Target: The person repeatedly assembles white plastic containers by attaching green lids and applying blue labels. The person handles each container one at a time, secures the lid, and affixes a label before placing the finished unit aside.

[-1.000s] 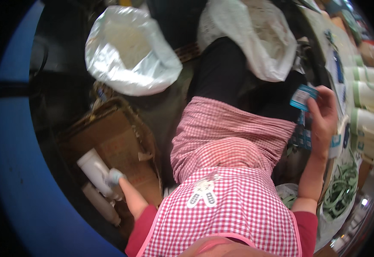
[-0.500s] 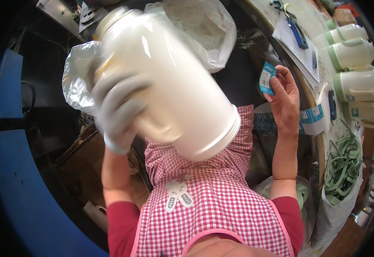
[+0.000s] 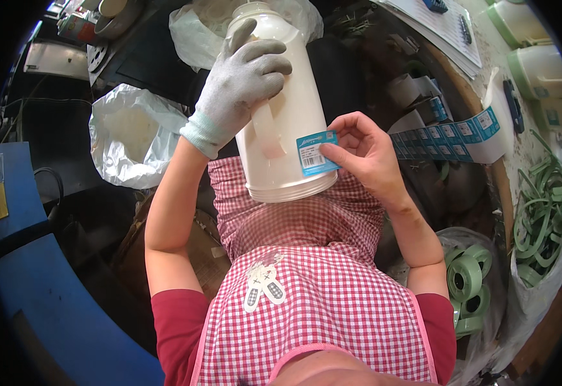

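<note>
A cream plastic jug body (image 3: 294,109) with a side handle and a threaded rim stands over my lap, the threaded end toward me. My left hand (image 3: 239,83), in a grey knitted glove, is wrapped round the jug's upper handle side. My bare right hand (image 3: 361,151) pinches a blue sticker label (image 3: 316,153) between thumb and fingers. The label lies against the lower right part of the jug's side, beside the handle. Its upper right corner is under my fingers.
At right a strip of blue labels (image 3: 448,138) hangs off the bench edge. Bags hold green straps (image 3: 538,225) and green rings (image 3: 468,276). Finished jugs (image 3: 525,71) and papers (image 3: 439,29) lie on the bench. White bags (image 3: 126,138) and a blue machine panel (image 3: 56,296) are at left.
The jug has swung more upright and farther from me in my left hand. My right hand has moved left and brought the label from the bench side onto the jug.
</note>
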The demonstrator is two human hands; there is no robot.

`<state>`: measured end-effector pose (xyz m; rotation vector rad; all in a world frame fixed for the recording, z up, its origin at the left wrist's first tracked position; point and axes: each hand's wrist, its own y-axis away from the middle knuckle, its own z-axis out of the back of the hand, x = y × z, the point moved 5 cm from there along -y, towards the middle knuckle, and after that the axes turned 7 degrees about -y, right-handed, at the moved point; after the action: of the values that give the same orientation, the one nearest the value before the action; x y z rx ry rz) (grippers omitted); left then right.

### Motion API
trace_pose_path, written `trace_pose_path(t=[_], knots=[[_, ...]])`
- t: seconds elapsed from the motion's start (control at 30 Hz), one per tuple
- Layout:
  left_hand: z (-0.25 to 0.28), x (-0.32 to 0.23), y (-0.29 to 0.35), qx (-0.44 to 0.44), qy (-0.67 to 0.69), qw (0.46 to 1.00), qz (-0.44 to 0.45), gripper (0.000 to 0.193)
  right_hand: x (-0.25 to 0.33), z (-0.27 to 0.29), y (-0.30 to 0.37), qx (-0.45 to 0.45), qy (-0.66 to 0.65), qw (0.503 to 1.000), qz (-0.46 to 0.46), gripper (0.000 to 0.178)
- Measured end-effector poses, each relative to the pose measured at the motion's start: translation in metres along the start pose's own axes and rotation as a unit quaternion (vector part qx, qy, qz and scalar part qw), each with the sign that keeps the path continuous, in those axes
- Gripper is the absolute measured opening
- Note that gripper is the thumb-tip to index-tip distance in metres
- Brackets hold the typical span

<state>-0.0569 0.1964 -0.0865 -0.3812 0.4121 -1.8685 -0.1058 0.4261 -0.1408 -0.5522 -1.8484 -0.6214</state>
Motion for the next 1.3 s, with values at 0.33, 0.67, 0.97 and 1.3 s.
trace_pose_path(t=[0.33,0.67,0.97,1.3], knots=[[0.003,-0.004,-0.009,-0.028,-0.012,1.000,-0.002,0.020,-0.005,-0.007,-0.002,-0.019,0.004,1.000,-0.013,0.035],[0.005,-0.007,-0.010,-0.043,-0.001,0.999,-0.004,0.021,0.002,0.001,-0.003,-0.061,0.297,0.952,0.046,0.037],[0.000,-0.004,-0.002,-0.023,-0.013,1.000,-0.011,0.011,-0.019,-0.030,0.049,0.071,0.469,0.873,0.112,0.098],[0.086,-0.131,-0.001,-0.048,-0.025,0.983,-0.175,0.032,0.156,-0.002,-0.130,0.170,0.120,0.950,0.233,0.055]])
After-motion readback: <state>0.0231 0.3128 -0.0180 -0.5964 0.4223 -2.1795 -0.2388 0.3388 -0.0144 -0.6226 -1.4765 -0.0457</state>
